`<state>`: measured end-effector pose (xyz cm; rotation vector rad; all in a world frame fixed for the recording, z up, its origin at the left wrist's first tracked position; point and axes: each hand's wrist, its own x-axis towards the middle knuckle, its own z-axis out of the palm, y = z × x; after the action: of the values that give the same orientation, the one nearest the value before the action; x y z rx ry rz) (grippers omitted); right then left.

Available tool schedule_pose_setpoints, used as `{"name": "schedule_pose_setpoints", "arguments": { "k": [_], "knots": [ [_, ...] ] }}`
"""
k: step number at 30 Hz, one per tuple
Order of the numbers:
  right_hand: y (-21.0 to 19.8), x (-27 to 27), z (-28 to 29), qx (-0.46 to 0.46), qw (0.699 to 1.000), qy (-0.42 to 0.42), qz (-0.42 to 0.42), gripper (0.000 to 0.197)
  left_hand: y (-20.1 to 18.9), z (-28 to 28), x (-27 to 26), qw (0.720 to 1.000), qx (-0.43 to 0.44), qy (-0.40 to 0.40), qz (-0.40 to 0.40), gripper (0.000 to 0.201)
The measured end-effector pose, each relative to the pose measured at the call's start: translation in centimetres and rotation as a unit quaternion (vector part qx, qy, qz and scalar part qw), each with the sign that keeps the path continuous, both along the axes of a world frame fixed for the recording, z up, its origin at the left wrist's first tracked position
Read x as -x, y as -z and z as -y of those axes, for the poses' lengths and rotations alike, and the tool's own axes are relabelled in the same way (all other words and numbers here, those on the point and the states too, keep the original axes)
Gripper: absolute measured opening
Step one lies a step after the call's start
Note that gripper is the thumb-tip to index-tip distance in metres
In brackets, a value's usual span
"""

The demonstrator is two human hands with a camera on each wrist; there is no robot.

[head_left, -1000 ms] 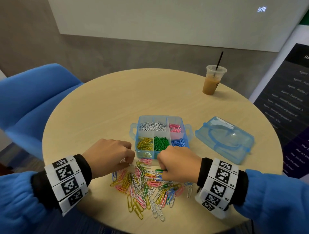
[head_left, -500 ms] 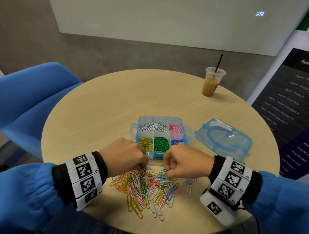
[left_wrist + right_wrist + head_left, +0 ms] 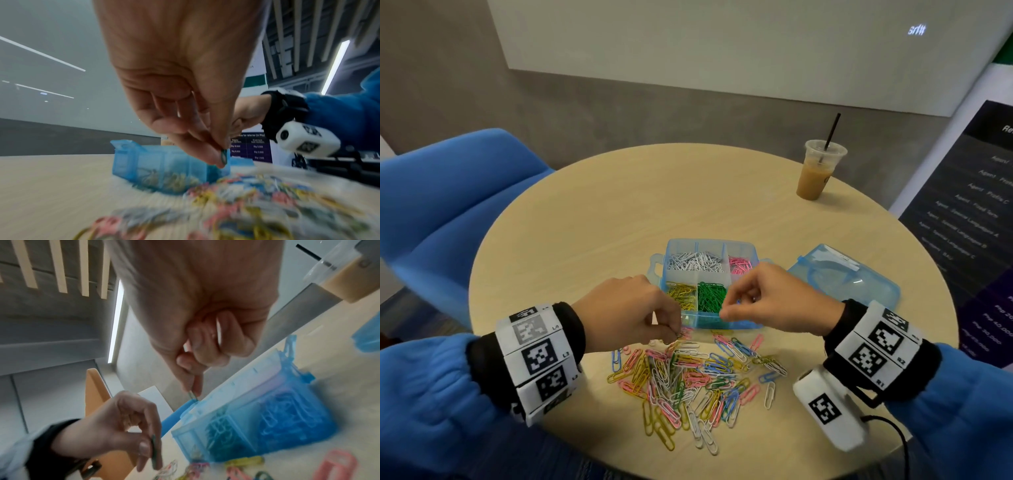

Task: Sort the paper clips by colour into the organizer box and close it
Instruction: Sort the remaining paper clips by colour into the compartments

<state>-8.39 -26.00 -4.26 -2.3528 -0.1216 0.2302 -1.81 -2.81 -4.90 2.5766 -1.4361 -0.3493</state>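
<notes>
The open blue organizer box [image 3: 736, 324] holds white, pink, yellow and green clips in separate compartments; my right hand hides its front right part. A mixed pile of paper clips [image 3: 695, 377] lies on the table in front of it. My left hand [image 3: 675, 335] hangs just above the pile's far edge and pinches a dark green clip [image 3: 223, 156] between thumb and forefinger. My right hand [image 3: 723, 313] is at the box's front wall by the green compartment and pinches a green clip [image 3: 193, 396].
The box's blue lid [image 3: 842, 277] lies on the round wooden table [image 3: 585, 240], to the right of the box. An iced coffee cup with a straw [image 3: 816, 174] stands at the back right. A blue chair [image 3: 448, 205] is at the left.
My right hand has lifted off the pile and moved forward to the box's front edge with a clip. My left hand has shifted right to the pile's far edge and lifted a clip.
</notes>
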Motion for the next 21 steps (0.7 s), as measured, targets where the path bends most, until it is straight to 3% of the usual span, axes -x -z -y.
{"name": "schedule_pose_setpoints", "arguments": {
  "k": [3,6,9,13,17,21],
  "knots": [
    [-0.3,-0.6,0.2,0.007,0.997,0.049,0.057,0.009,-0.6,0.4,-0.1,0.997,0.049,-0.015,-0.056,0.006],
    [-0.4,-0.5,0.3,0.054,0.994,0.051,0.085,0.011,-1.5,1.2,-0.5,0.996,0.06,-0.004,-0.071,0.005],
    [-0.4,0.1,0.3,0.04,0.994,0.044,0.094,0.01,-1.7,1.9,-0.8,0.99,0.075,0.007,-0.12,0.003],
    [-0.3,1.4,-0.8,-0.021,0.999,0.002,0.026,0.017,-1.3,2.7,-0.5,0.963,0.162,-0.013,-0.214,0.01],
    [0.0,1.8,-1.8,-0.123,0.992,0.016,-0.037,0.016,-0.9,3.5,0.1,0.943,0.182,-0.054,-0.274,0.012],
    [-0.1,1.5,-1.5,-0.097,0.994,0.051,-0.022,0.014,-0.7,4.1,0.0,0.936,0.211,-0.103,-0.264,0.013]
  ]
}}
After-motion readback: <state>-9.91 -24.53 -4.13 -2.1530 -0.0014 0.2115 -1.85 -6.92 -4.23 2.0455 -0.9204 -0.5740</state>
